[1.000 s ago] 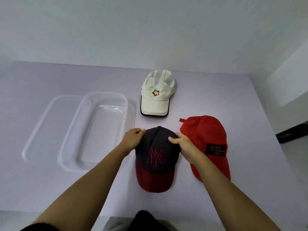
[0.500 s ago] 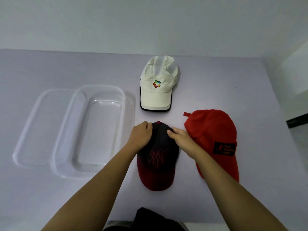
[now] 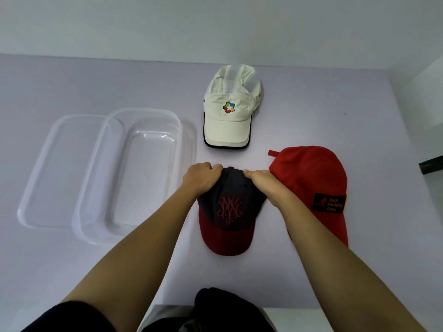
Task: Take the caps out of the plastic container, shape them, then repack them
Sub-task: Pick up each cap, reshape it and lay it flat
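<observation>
A dark cap with a maroon brim and a red stitched logo lies in front of me, brim toward me. My left hand grips the left back of its crown. My right hand grips the right back of the crown. A red cap with a black patch lies just to the right, touching my right wrist. Farther back lies a cream cap with a coloured logo. The clear plastic container stands to the left with nothing in it.
A clear lid lies partly under the container's left side. The pale purple table ends at a white wall behind. A dark object sits past the table's right edge.
Both hands have slid from the sides of the dark cap's crown toward its back and closer together. The camera has tilted down slightly.
</observation>
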{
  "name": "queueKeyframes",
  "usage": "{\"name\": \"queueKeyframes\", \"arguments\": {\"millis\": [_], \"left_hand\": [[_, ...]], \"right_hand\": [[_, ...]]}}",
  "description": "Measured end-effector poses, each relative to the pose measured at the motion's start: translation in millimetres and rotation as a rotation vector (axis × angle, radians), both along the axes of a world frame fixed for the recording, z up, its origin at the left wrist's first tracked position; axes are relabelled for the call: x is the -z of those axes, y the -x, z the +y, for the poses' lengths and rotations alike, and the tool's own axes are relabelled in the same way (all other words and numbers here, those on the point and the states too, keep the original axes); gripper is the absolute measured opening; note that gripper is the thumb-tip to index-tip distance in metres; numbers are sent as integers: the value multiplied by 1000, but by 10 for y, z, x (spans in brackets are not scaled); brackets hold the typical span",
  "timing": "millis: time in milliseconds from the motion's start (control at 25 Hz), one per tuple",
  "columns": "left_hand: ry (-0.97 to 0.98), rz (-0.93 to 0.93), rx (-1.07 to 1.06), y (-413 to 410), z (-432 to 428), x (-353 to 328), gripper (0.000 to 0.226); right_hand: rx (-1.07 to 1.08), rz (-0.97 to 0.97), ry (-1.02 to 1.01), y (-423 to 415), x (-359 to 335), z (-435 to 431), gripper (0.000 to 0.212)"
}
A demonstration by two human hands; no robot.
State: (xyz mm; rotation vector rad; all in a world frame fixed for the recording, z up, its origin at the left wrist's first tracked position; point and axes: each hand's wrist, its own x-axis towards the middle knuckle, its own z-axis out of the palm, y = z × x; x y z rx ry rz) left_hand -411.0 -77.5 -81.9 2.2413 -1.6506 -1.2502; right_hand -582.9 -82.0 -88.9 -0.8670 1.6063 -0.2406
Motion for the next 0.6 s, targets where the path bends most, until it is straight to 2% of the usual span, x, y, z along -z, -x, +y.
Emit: {"name": "queueKeyframes", "arguments": {"millis": [120,240,320,520,600], "left_hand": [[-4,26,-25,15,10,5,39],[31,22,-20,64,16,-28,31],[35,-7,-5,81,28,-29,30],[44,-52,2,43,14,-16,35],[2,-47,13,10,-4,-12,34]], "right_hand": [[10,17,27,-20,-19,1,40],[-84,32,118,-25,-34,-10,25],[-91,6,123,-50,-30,-10,23],[159,-188,62,-123,77,26,18],[130,-130,46,-121,96,37,22]]}}
